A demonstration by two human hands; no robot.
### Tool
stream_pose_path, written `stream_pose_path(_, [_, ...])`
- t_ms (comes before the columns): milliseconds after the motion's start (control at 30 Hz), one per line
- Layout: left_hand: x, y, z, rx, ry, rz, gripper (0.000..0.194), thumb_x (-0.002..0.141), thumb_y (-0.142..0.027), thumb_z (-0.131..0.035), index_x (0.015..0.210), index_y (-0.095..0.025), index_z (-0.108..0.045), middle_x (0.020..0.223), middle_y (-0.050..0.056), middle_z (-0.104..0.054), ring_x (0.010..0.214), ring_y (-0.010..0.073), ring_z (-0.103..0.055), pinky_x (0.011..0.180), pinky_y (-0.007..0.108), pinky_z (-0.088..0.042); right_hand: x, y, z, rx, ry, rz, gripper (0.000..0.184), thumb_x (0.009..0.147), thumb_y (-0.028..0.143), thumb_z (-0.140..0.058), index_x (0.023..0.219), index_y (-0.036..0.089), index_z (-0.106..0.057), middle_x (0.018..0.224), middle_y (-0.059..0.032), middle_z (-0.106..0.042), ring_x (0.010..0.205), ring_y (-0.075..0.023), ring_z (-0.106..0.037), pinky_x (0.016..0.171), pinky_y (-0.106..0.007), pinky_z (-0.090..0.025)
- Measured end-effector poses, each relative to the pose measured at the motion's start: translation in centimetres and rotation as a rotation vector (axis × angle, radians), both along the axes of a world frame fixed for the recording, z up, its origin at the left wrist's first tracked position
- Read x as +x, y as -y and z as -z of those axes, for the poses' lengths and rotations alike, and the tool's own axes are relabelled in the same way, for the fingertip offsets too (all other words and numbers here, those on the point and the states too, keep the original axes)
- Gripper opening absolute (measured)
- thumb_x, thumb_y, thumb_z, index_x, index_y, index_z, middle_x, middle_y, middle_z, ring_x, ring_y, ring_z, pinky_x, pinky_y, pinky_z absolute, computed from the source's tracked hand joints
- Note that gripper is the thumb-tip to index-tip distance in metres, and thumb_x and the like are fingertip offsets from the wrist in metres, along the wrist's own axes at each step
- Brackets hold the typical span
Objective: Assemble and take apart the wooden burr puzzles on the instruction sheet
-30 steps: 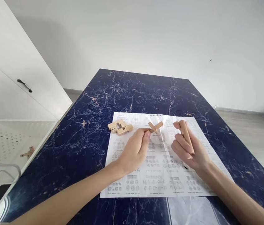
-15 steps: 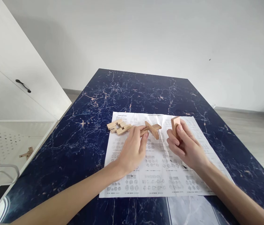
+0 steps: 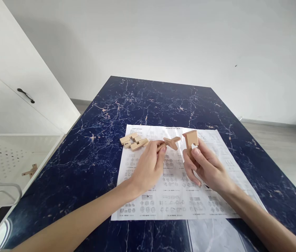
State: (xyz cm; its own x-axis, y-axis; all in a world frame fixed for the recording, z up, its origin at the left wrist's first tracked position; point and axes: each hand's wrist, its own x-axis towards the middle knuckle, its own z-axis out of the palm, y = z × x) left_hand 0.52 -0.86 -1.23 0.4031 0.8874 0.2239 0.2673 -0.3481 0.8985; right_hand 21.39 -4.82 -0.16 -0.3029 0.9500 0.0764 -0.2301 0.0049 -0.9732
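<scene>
L hand (image 3: 148, 169), lower ctr of frame: fingers pinched on one end of the crossed wood sticks (image 3: 173, 143), mid-frame over the paper (image 3: 224, 147). R hand (image 3: 209, 166), right of ctr: fingers closed on a notched wood block (image 3: 190, 138), tilted, nr the sticks but apart. Risk: L grip's at one end only, so a knock from the block cd twist the sticks or work them loose. Wood pieces (image 3: 139, 144) left of ctr, nr L knuckles, cd get nudged off paper onto desk (image 3: 148, 101).
</scene>
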Motion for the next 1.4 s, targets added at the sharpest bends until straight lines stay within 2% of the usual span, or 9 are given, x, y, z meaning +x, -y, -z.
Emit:
stream_pose_path(100, [0.0,0.0,0.0,0.012,-0.013,0.012,0.025,0.116,-0.034,-0.038,0.126,-0.019,-0.056,0.125,0.01,-0.067,0.115,0.0249,-0.065,0.1,0.047,-0.055,-0.1,0.2,0.1,0.026,0.012,-0.067,0.03,0.118,0.039,-0.036,0.147,0.033,-0.045,0.07,0.0088,-0.046,0.036,-0.0076,-0.042,0.036,-0.022,-0.034])
stream_pose_path(267, [0.1,0.0,0.1,0.016,-0.041,0.036,0.026,0.116,-0.034,-0.037,0.126,-0.018,-0.056,0.125,0.012,-0.067,0.114,0.025,-0.065,0.1,0.047,-0.055,-0.5,0.8,-0.2,0.046,0.045,-0.123,0.033,0.117,0.039,-0.041,0.149,0.032,-0.045,0.072,0.0073,-0.039,0.05,-0.0098,-0.027,0.044,-0.024,-0.026])
stream_pose_path(433, [0.2,0.1,0.0,0.011,-0.06,0.041,0.027,0.116,-0.034,-0.037,0.13,-0.019,-0.055,0.126,0.012,-0.067,0.115,0.0268,-0.066,0.1,0.051,-0.055,-0.7,1.1,-0.3,0.005,0.044,-0.205,0.057,0.116,0.032,-0.045,0.165,0.038,-0.016,0.074,0.0083,-0.038,0.052,-0.0097,-0.025,0.047,-0.025,-0.025])
stream_pose_path(533, [0.2,0.2,-0.1,-0.005,-0.069,0.063,0.028,0.115,-0.034,-0.037,0.131,-0.019,-0.055,0.125,0.012,-0.067,0.114,0.0276,-0.066,0.1,0.052,-0.055,-0.6,1.0,0.0,0.007,0.027,-0.228,0.06,0.116,0.032,-0.043,0.165,0.042,-0.009,0.077,0.0079,-0.041,0.05,-0.0086,-0.027,0.045,-0.023,-0.026])
stream_pose_path(867, [0.2,0.5,-0.1,-0.016,-0.065,0.119,0.026,0.115,-0.035,-0.036,0.124,-0.02,-0.055,0.126,0.012,-0.067,0.117,0.0275,-0.068,0.102,0.052,-0.056,-0.3,1.0,0.8,0.019,-0.013,-0.232,0.061,0.116,0.028,-0.042,0.165,0.045,-0.009,0.078,0.0076,-0.049,0.044,-0.0064,-0.035,0.041,-0.02,-0.038])
stream_pose_path(1100, [0.2,0.5,-0.2,-0.014,-0.066,0.14,0.029,0.116,-0.036,-0.035,0.128,-0.02,-0.055,0.128,0.013,-0.067,0.118,0.028,-0.068,0.103,0.053,-0.056,-0.8,1.0,0.4,-0.011,-0.018,-0.22,0.057,0.116,0.029,-0.043,0.162,0.037,-0.01,0.078,0.0076,-0.058,0.04,-0.0061,-0.049,0.041,-0.019,-0.044])
stream_pose_path(1400, [0.2,0.8,-0.1,0.099,-0.136,0.119,0.028,0.116,-0.032,-0.032,0.126,-0.02,-0.054,0.124,0.013,-0.066,0.11,0.0269,-0.068,0.098,0.051,-0.058,-1.3,1.0,-0.4,-0.088,-0.02,-0.177,0.053,0.115,0.036,-0.047,0.159,0.035,-0.017,0.073,0.006,-0.067,0.038,-0.0117,-0.062,0.036,-0.018,-0.042])
